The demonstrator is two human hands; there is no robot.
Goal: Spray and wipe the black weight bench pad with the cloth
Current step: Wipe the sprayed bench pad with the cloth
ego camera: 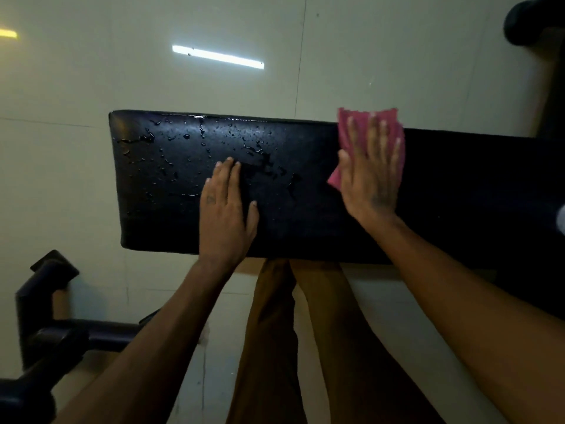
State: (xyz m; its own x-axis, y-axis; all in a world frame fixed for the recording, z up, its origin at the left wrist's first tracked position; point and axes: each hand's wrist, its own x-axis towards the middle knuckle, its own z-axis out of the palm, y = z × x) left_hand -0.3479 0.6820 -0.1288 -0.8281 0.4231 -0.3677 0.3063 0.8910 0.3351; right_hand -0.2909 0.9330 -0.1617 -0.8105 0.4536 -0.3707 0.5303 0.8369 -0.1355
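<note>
The black bench pad (pixel 305 191) runs crosswise under both hands, its top beaded with droplets (pixel 195 139) on the stretch left of and beyond the left fingers. The left hand (pixel 226 209) lies flat on the pad, fingers (pixel 227 175) straight and held close together, thumb set out to the side; the wet patch starts right at their tips. The right hand (pixel 371 169) presses a pink cloth (pixel 371 130) flat against the pad near its far edge, fingers (pixel 373 139) straight and slightly spread, blurred. The cloth lies beneath those fingers, showing past their tips and on both sides, with a corner poking out beside the thumb. The pad to the right of the right fingers looks dull, without beads. Below the wrists stand trouser legs (pixel 275 332) on a pale tiled floor (pixel 91 87), and a dark frame tube (pixel 76 335) sits off to the left of the left forearm
</note>
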